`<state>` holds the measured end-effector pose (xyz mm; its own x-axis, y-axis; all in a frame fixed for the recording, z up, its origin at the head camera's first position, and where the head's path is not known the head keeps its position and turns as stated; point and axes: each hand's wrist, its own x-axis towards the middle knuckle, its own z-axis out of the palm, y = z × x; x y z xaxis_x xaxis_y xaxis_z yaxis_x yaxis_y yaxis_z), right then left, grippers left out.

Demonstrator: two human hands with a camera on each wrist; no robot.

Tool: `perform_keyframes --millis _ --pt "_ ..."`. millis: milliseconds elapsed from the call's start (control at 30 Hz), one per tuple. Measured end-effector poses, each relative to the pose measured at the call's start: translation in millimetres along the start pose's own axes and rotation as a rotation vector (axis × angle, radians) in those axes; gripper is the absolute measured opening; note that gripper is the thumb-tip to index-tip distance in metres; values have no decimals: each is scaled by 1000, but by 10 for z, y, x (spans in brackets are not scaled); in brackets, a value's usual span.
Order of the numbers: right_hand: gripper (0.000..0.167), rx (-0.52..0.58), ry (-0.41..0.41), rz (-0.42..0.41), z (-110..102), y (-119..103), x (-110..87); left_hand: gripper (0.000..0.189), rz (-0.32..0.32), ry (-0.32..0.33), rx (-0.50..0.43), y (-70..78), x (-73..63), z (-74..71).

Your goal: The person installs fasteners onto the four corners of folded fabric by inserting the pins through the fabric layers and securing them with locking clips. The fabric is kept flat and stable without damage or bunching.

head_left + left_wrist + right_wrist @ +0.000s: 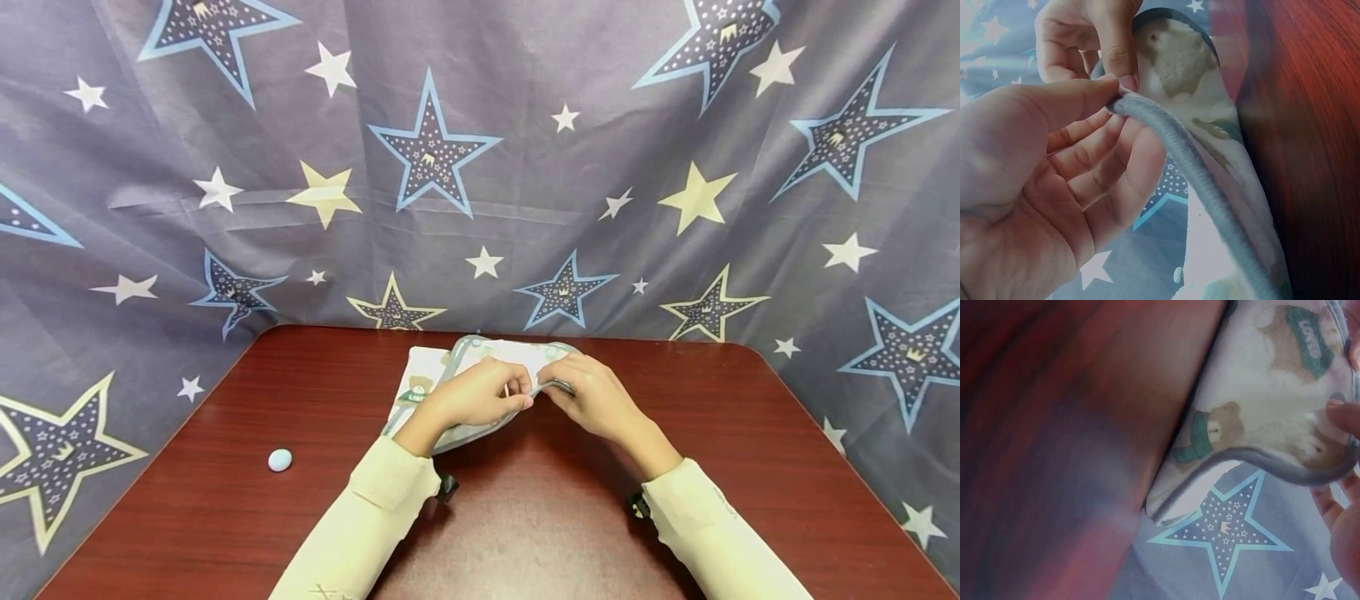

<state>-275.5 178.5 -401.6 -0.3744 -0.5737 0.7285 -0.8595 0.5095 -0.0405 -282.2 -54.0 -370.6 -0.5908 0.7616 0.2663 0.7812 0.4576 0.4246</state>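
Note:
A white cloth (420, 382) with a bear print and grey-blue piped edging is held up over the far middle of the table. My left hand (483, 393) pinches its edge between thumb and fingers; the left wrist view shows the piping (1188, 159) running out from that pinch. Close by on the right, my right hand (588, 393) grips the same edge. In the right wrist view, brown bears in green show on the cloth (1247, 419), and only parts of the fingers appear at the right border. A small whitish round fastener (1177, 275) is visible low in the left wrist view.
A small pale blue egg-shaped thing (280, 460) lies on the left of the reddish-brown table (750, 467). Behind the table's far edge hangs a grey curtain (480, 225) printed with stars. Dark straps (447, 487) circle the wrists near the cream sleeves.

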Motion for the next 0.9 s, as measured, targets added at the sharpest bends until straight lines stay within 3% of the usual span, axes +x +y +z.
perform_keyframes --millis 167,333,467,667,900 --pt "26 8 -14 -3 -27 -6 8 7 -8 -16 -12 7 -2 -6" --pt "26 19 -23 -6 -54 -9 20 8 -22 15 13 -2 -13 -34" --pt "14 31 -51 -12 -60 1 29 10 -29 45 41 -22 -67 -88" --pt "14 22 -79 -22 -61 21 32 9 -38 40 77 -84 -220 -224" --pt "22 2 -78 -38 -85 23 9 10 -97 -29 149 -226 -484 -400"
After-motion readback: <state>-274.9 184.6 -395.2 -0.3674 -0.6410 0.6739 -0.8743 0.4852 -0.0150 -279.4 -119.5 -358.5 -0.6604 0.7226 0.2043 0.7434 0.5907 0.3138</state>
